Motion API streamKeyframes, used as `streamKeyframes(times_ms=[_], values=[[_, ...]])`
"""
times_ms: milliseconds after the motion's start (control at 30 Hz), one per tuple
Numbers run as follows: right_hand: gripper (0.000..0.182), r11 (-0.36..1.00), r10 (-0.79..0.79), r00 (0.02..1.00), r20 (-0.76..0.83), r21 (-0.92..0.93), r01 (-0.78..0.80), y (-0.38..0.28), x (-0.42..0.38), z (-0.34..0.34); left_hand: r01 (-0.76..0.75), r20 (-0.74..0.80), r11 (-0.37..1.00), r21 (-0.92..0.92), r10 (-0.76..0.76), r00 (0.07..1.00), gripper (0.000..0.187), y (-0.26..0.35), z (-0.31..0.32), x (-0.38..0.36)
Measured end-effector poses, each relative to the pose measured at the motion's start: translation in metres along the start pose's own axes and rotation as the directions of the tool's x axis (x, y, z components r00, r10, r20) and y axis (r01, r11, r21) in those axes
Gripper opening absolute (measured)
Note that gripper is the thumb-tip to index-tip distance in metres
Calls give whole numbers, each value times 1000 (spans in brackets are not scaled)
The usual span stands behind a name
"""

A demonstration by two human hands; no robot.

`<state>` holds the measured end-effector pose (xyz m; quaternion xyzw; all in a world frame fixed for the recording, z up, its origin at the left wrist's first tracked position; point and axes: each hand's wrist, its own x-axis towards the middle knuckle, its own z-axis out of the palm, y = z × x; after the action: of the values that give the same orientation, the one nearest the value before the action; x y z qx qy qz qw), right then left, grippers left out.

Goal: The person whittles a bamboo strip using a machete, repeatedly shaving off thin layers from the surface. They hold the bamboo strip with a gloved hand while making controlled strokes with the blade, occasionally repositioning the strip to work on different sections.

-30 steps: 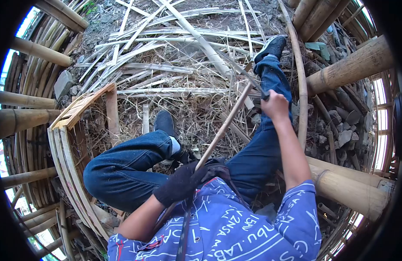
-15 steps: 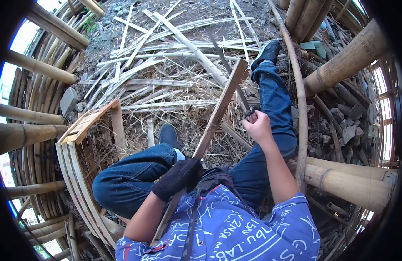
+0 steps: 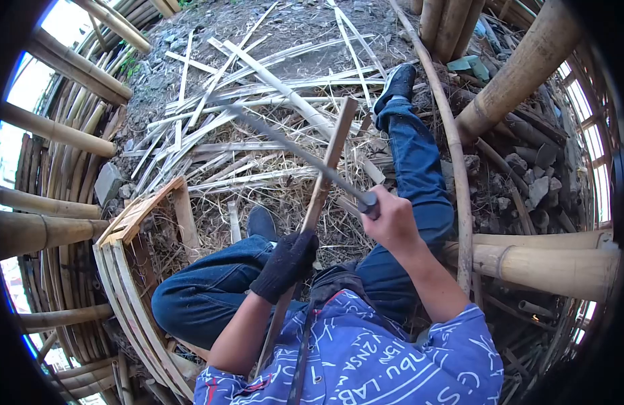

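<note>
My left hand (image 3: 285, 266), in a black knitted glove, is closed around a long brown wooden strip (image 3: 334, 143). The strip slants up from beside my body, its far end raised between my legs. My bare right hand (image 3: 394, 221) grips the dark handle of a long-bladed knife, like a machete. Its grey blade (image 3: 283, 140) points up and left, slightly blurred, and overlaps the strip above my gloved hand in this view. Below the glove, the strip's lower part runs along my left side.
Pale split strips (image 3: 271, 94) lie crisscrossed over straw and soil ahead. A slatted wooden crate (image 3: 133, 226) stands at my left. Bamboo poles (image 3: 528, 67) and a long thin pole (image 3: 453, 135) flank my right leg, with rubble (image 3: 541, 189) beyond.
The knife has swung from right of the strip to across it, pointing left. My right hand has lowered, and the strip has tilted more upright, with my gloved hand slightly higher.
</note>
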<state>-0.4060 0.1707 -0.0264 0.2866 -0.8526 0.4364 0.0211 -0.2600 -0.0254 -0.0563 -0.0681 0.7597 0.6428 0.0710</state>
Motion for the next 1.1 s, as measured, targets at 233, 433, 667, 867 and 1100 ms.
streamKeyframes(times_ms=[233, 433, 667, 867, 1100], values=[[26, 842, -246, 936, 250, -423, 334, 22, 28, 12, 351, -189, 933, -78, -360, 914, 42, 51, 23, 3], [36, 846, -216, 935, 280, -425, 323, 42, 40, 10, 337, -194, 940, -54, -341, 920, 41, 48, 27, 7], [33, 842, -233, 948, 215, -443, 307, 63, 45, 20, 231, -174, 969, 90, -213, 962, 37, 35, 22, 7], [40, 847, -193, 947, 257, -444, 293, 68, 45, 20, -49, -152, 962, 267, 92, 984, 38, 13, 24, 6], [46, 851, -194, 941, 278, -430, 303, 73, 48, 25, 249, -142, 955, 161, -228, 963, 34, 38, 18, 6]])
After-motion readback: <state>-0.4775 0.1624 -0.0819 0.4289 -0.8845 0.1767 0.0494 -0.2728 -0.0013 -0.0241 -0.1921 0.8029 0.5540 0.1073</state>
